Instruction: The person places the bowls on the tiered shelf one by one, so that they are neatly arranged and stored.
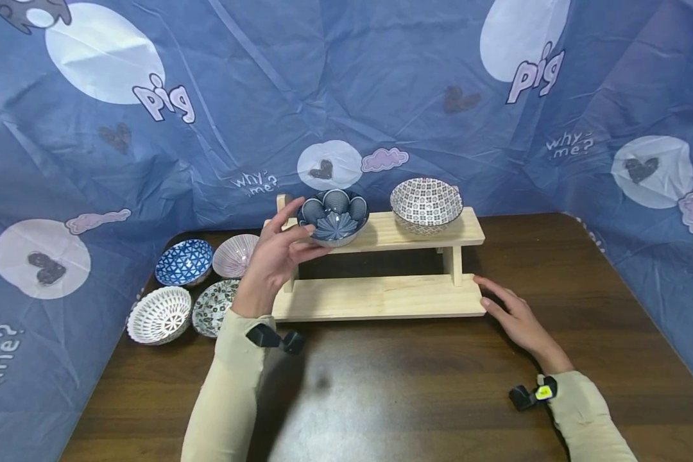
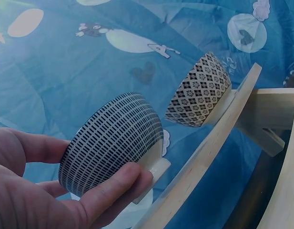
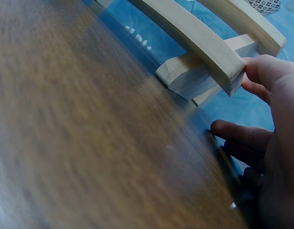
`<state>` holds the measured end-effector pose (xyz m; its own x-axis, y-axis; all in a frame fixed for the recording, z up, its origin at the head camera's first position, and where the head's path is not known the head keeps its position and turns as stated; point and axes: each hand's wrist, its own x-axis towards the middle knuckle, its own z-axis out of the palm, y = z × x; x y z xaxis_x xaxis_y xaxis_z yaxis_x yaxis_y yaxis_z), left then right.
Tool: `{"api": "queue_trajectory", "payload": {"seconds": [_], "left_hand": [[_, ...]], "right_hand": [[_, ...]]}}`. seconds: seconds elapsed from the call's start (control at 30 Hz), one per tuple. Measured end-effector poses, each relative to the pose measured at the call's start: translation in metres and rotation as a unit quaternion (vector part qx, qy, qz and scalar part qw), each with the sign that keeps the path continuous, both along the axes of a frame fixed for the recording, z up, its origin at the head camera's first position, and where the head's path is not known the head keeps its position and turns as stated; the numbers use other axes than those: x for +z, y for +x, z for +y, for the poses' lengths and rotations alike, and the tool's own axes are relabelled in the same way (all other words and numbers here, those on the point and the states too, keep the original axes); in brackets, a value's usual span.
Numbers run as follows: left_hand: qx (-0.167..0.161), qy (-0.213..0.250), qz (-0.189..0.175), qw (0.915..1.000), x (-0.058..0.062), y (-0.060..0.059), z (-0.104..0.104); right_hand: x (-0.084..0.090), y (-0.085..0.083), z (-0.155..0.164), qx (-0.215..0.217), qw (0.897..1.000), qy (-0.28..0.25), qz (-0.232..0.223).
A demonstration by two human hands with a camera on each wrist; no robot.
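My left hand [image 1: 273, 256] holds a dark blue bowl [image 1: 336, 221] at the left end of a two-tier wooden shelf [image 1: 375, 298], thumb and fingers spread around its side. In the left wrist view the bowl's outside [image 2: 113, 140] shows dark dashes on white, and its foot is close over the upper board [image 2: 204, 162]. A brown-and-white patterned bowl [image 1: 427, 204] stands on that board's right part. My right hand [image 1: 516, 321] is at the right end of the lower board, its extended fingers touching the end [image 3: 235, 78].
Left of the shelf, on the dark wooden table [image 1: 381, 385], stand a blue-and-white bowl [image 1: 183, 262], a pale striped bowl [image 1: 231, 255], a white ribbed bowl [image 1: 159, 314] and a leaf-patterned bowl [image 1: 209, 311]. A blue printed cloth [image 1: 346, 96] hangs close behind.
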<state>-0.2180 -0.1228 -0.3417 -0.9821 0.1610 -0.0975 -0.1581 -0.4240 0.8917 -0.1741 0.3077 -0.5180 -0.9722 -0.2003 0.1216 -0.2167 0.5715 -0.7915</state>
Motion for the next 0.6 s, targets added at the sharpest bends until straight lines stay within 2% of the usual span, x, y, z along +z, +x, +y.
{"api": "queue_trajectory", "payload": {"seconds": [0.27, 0.6], "left_hand": [[-0.004, 0.004, -0.004, 1.0, -0.003, -0.007, 0.007], [0.008, -0.009, -0.003, 0.9999, -0.007, -0.014, 0.017]], "right_hand": [[0.0, 0.001, 0.0, 0.003, 1.0, -0.004, 0.005], [-0.001, 0.0, 0.0, 0.001, 1.0, -0.003, 0.006]]}}
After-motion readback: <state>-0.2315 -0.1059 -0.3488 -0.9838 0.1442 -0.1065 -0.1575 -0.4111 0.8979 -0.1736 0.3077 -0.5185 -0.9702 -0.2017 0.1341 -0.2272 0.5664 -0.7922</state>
